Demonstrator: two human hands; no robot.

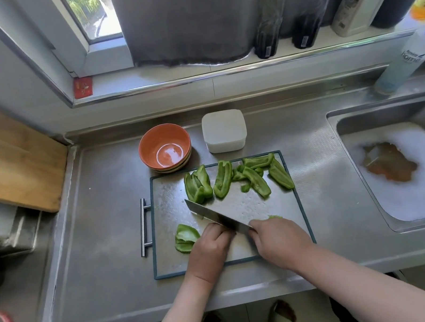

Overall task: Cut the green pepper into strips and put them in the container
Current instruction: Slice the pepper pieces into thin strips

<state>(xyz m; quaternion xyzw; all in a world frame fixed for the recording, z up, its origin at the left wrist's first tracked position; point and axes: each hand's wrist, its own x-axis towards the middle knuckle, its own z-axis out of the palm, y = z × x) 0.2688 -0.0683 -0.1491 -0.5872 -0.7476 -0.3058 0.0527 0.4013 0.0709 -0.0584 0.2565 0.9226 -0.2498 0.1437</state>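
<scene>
Nearest, both forearms reach in over the steel counter to the metal cutting board. The right hand grasps the handle of one knife, whose blade slants away to the left across the board. The left hand lies knuckles up against the blade with its fingers tucked under. It touches a cut pepper piece on its left side, but I cannot tell whether it grips it, because the hand hides its own fingertips. A green scrap peeks out past the right hand. Along the board's far edge lies the pile of pepper pieces, perhaps seven, though they overlap too much for a sure count. Just beyond the board stand a stack of orange bowls and, beside it to the right, the one white square container, with no pepper showing in it. To the right the sink holds foam; to the left a wooden board leans. Farthest, the windowsill carries five bottles and a grey cloth, with a sixth, blue-capped bottle lower down.
</scene>
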